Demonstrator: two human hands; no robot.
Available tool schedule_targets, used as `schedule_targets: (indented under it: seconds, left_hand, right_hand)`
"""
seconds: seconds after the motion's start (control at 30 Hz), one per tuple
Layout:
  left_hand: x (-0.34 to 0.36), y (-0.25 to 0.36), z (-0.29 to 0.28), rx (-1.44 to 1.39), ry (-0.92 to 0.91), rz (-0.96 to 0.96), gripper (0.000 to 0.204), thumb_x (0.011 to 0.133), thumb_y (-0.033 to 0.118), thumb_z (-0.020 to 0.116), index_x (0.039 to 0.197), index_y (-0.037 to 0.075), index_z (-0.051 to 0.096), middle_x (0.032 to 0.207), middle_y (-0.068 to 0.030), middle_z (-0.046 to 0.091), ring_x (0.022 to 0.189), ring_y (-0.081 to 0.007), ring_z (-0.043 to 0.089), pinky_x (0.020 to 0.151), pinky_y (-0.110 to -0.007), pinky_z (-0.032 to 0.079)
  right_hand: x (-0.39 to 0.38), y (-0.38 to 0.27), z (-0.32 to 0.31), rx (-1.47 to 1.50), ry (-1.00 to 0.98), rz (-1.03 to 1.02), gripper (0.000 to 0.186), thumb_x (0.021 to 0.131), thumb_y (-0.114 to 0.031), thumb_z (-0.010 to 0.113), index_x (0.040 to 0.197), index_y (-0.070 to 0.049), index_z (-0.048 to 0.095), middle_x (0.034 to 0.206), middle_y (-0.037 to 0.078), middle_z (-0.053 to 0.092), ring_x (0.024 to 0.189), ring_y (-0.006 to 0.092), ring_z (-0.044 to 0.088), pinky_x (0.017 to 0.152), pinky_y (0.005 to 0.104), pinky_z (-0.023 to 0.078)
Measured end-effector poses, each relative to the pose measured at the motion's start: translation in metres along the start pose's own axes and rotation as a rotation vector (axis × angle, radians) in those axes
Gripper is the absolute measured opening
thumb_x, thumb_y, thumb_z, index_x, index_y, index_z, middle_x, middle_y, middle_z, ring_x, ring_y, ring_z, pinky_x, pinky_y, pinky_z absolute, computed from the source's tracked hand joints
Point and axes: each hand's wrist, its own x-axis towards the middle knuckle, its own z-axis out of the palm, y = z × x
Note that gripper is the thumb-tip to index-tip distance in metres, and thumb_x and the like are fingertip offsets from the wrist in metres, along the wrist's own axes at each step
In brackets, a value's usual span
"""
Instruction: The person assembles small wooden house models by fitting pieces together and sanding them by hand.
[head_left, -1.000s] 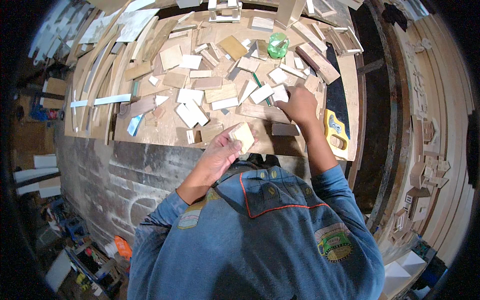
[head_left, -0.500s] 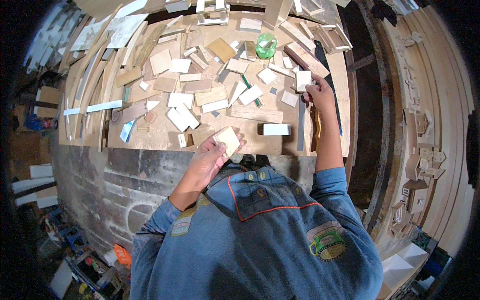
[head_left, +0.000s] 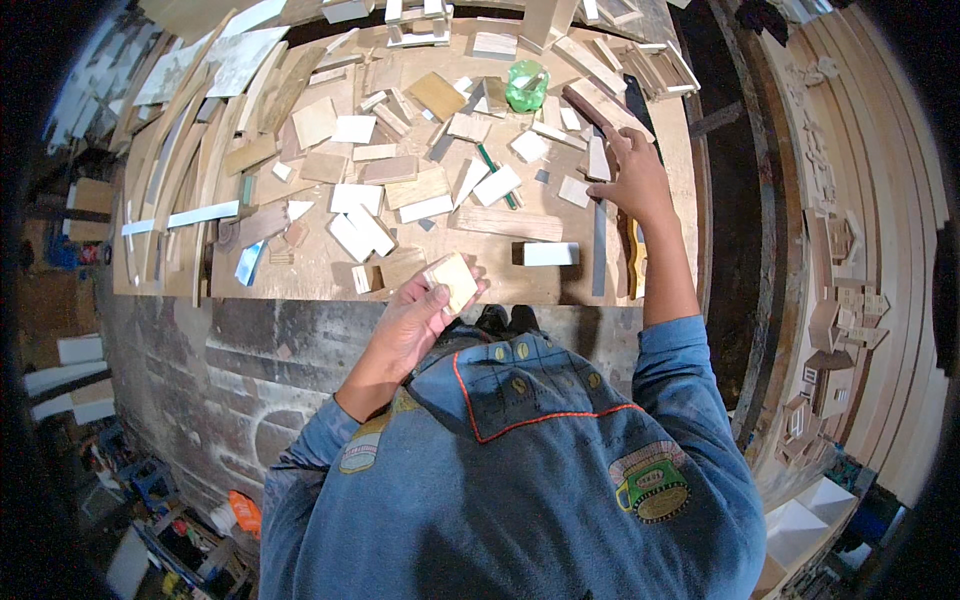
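My left hand (head_left: 420, 308) is closed around a pale, angular wood block (head_left: 454, 281) just above the table's near edge. At the right side of the table, my right hand (head_left: 637, 180) is open, its thumb and fingers spread wide. Between them, a small light wood block (head_left: 597, 158) lies on the table beside a dark steel strip (head_left: 600, 250). Whether the fingers touch this block I cannot tell. The fingertips are close to a dark brown wood stick (head_left: 586, 106). Below the wrist, partly covered by the forearm, sits a saw with a yellow handle (head_left: 637, 255).
Many wood offcuts cover the table (head_left: 330, 287), with a green pencil (head_left: 495, 172) among them and a green plastic bag (head_left: 527, 86) behind. A white block (head_left: 552, 254) stands near the front edge. Long wood strips (head_left: 185, 180) are piled at the left.
My right hand has opened and let go of the small light block, which now lies on the table. My left hand keeps its hold on the pale block.
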Motion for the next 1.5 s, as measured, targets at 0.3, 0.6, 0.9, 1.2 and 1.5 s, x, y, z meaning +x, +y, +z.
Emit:
schedule_targets:
  seconds: [0.3,0.6,0.9,1.2,1.5]
  left_hand:
    - [-0.005,0.003,-0.007,-0.04,0.025,0.009,0.059,0.089,0.025,0.069,0.136,-0.003,0.045,0.13,-0.0155,0.057,0.122,-0.0278,0.056,0.104,-0.034,0.046]
    - [-0.006,0.005,-0.004,0.046,-0.025,-0.04,0.06,0.088,0.02,0.07,0.138,-0.003,0.044,0.126,-0.0123,0.059,0.113,-0.0214,0.059,0.096,-0.031,0.048]
    - [-0.006,0.01,-0.014,0.137,-0.084,-0.038,0.073,0.085,0.03,0.073,0.14,-0.003,0.039,0.129,-0.0142,0.059,0.112,-0.0229,0.06,0.097,-0.032,0.048]
    - [-0.011,0.016,-0.023,0.191,-0.052,0.02,0.076,0.084,0.034,0.073,0.141,-0.003,0.039,0.129,-0.0147,0.058,0.112,-0.0205,0.06,0.097,-0.031,0.046]
    - [-0.003,0.015,-0.026,0.08,-0.093,0.012,0.061,0.09,0.021,0.069,0.14,-0.001,0.042,0.127,-0.0094,0.06,0.11,-0.0144,0.058,0.098,-0.028,0.044]
  right_hand:
    - [0.0,-0.022,0.004,0.05,0.068,-0.237,0.069,0.059,-0.028,0.084,0.124,-0.015,0.063,0.131,0.016,0.052,0.119,0.0358,0.05,0.099,0.0447,0.045]
    - [0.025,-0.058,0.041,-0.079,0.05,-0.263,0.037,0.072,-0.027,0.072,0.108,-0.019,0.071,0.134,0.015,0.051,0.129,0.0345,0.042,0.102,0.0519,0.036]
    - [0.059,-0.118,0.055,0.314,0.018,-0.315,0.031,0.077,-0.023,0.069,0.105,-0.008,0.07,0.108,0.016,0.064,0.098,0.0352,0.062,0.084,0.0423,0.051]
    - [0.071,-0.136,0.05,0.947,-0.306,0.078,0.044,0.09,-0.027,0.062,0.129,-0.009,0.059,0.11,0.011,0.067,0.092,0.0225,0.066,0.07,0.0328,0.055]
    - [0.019,-0.113,0.014,2.135,-0.756,0.103,0.049,0.098,-0.028,0.045,0.14,-0.005,0.043,0.119,0.01,0.062,0.094,0.0183,0.065,0.068,0.032,0.057]
